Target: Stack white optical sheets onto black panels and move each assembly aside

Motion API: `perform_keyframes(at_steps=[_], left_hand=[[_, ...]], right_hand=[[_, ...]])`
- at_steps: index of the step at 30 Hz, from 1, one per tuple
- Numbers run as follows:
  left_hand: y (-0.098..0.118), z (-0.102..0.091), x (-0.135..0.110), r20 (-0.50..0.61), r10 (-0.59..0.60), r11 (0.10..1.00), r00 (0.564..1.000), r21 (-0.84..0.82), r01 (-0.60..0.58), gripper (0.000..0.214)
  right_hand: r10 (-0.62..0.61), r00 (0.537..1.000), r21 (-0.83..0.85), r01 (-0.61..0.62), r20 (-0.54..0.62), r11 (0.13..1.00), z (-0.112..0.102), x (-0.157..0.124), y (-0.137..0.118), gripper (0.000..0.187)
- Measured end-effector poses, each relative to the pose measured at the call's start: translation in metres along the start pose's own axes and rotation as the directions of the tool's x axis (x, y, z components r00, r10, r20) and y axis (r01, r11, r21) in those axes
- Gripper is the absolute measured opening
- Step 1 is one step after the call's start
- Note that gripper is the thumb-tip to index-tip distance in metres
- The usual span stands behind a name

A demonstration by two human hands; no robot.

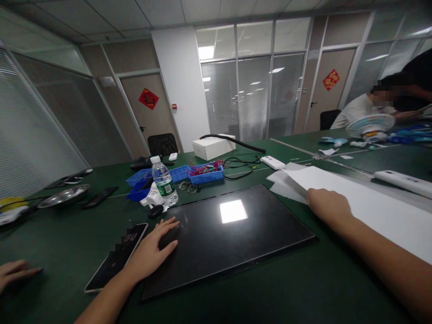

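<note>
A flat black display panel [236,238] lies on the green table, with a ceiling light mirrored in its glossy face. My left hand [153,247] is open, its fingers spread over the panel's left edge. Under my left wrist is a tablet-like device [118,256] with a lit screen. My right hand [329,207] is closed on the edge of a large white sheet [378,202], to the right of the panel. More translucent sheet material [286,186] lies beneath it.
A water bottle [165,184] stands behind the panel's left corner. Blue trays, one [206,173] with red wires, glasses [189,186] and a white box [214,146] lie beyond. Another person's hand [15,274] rests at far left. People [357,108] work at the far right.
</note>
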State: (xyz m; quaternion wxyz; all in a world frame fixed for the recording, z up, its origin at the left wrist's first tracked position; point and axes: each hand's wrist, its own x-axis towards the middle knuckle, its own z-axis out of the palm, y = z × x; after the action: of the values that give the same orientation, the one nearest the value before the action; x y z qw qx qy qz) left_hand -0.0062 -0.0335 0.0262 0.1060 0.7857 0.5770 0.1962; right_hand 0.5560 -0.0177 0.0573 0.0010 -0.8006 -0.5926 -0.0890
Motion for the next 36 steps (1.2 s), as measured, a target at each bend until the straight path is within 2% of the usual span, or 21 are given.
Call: perform_keyframes(at_steps=[5,7,9,10,11,12,14,15,16,17,19,21,24,26,27,28,29,32,34,35,36], left_hand=[[-0.001,-0.002,-0.001,-0.005,0.003,1.0,1.0,-0.023,-0.003,0.06],[-0.001,-0.002,-0.001,-0.008,0.007,0.999,1.0,-0.041,-0.008,0.06],[-0.002,-0.003,0.0,-0.006,0.005,0.998,1.0,-0.056,-0.006,0.06],[-0.003,-0.003,0.0,-0.001,0.003,0.998,1.0,-0.061,-0.003,0.061],[-0.004,-0.003,0.001,0.004,0.001,0.998,1.0,-0.064,0.0,0.061],[-0.005,-0.004,0.001,0.005,-0.001,0.998,1.0,-0.068,0.002,0.062],[-0.006,-0.005,0.002,0.005,0.001,0.997,1.0,-0.075,-0.001,0.065],[-0.006,-0.006,0.002,0.004,0.003,0.997,1.0,-0.08,-0.002,0.065],[-0.006,-0.006,0.002,0.002,0.001,0.996,1.0,-0.089,-0.001,0.065],[-0.005,-0.006,0.002,0.001,-0.004,0.995,1.0,-0.099,0.005,0.065],[-0.003,-0.006,0.001,0.002,-0.019,0.993,1.0,-0.117,0.019,0.064],[-0.003,-0.004,0.001,0.01,-0.02,0.993,1.0,-0.113,0.021,0.067],[-0.008,0.001,0.002,0.027,0.001,0.998,1.0,-0.06,0.001,0.075],[-0.011,0.003,0.004,0.019,0.013,0.999,1.0,-0.034,-0.013,0.076],[-0.012,0.004,0.004,0.015,0.022,0.999,1.0,-0.031,-0.021,0.074],[-0.013,0.005,0.005,0.014,0.033,0.999,0.999,-0.035,-0.032,0.072],[-0.013,0.005,0.005,0.017,0.047,0.998,0.999,-0.044,-0.046,0.07],[-0.014,0.003,0.004,0.043,0.083,0.994,0.996,-0.076,-0.08,0.064],[-0.015,0.002,0.003,0.059,0.099,0.991,0.993,-0.093,-0.093,0.063],[-0.016,0.002,0.002,0.064,0.104,0.99,0.993,-0.098,-0.097,0.063],[-0.016,0.002,0.002,0.065,0.107,0.99,0.992,-0.1,-0.1,0.063]], right_hand=[[-0.1,0.991,-0.015,0.1,-0.086,0.995,-0.023,-0.026,-0.038,0.038],[-0.192,0.975,-0.01,0.192,-0.109,0.981,-0.028,-0.044,-0.063,0.036],[-0.335,0.934,-0.004,0.337,-0.127,0.941,-0.028,-0.065,-0.091,0.033],[-0.428,0.891,-0.005,0.432,-0.151,0.902,-0.025,-0.077,-0.104,0.03],[-0.533,0.823,-0.013,0.541,-0.195,0.841,-0.021,-0.088,-0.118,0.028],[-0.63,0.731,-0.028,0.647,-0.261,0.762,-0.016,-0.099,-0.13,0.026],[-0.758,0.502,-0.082,0.809,-0.418,0.581,-0.005,-0.116,-0.15,0.021],[-0.776,0.406,-0.101,0.855,-0.483,0.509,0.0,-0.122,-0.157,0.02],[-0.776,0.34,-0.103,0.883,-0.531,0.457,0.004,-0.126,-0.162,0.019],[-0.769,0.307,-0.086,0.902,-0.561,0.423,0.007,-0.128,-0.164,0.019],[-0.762,0.31,-0.01,0.924,-0.569,0.383,0.007,-0.128,-0.163,0.021],[-0.795,0.309,0.066,0.944,-0.523,0.323,0.001,-0.126,-0.158,0.028],[-0.873,0.215,0.106,0.977,-0.439,0.187,-0.01,-0.12,-0.147,0.043],[-0.879,0.174,0.093,0.985,-0.443,0.148,-0.013,-0.112,-0.14,0.049],[-0.864,0.186,0.085,0.983,-0.468,0.165,-0.011,-0.106,-0.136,0.049],[-0.835,0.228,0.086,0.973,-0.501,0.215,-0.009,-0.098,-0.131,0.049],[-0.79,0.299,0.1,0.951,-0.536,0.292,-0.005,-0.088,-0.125,0.048],[-0.587,0.602,0.21,0.773,-0.541,0.599,0.009,-0.051,-0.098,0.045],[-0.448,0.792,0.277,0.579,-0.416,0.767,0.016,-0.026,-0.077,0.048],[-0.387,0.858,0.292,0.486,-0.338,0.824,0.018,-0.015,-0.067,0.05],[-0.334,0.903,0.297,0.408,-0.27,0.863,0.02,-0.006,-0.058,0.052]])
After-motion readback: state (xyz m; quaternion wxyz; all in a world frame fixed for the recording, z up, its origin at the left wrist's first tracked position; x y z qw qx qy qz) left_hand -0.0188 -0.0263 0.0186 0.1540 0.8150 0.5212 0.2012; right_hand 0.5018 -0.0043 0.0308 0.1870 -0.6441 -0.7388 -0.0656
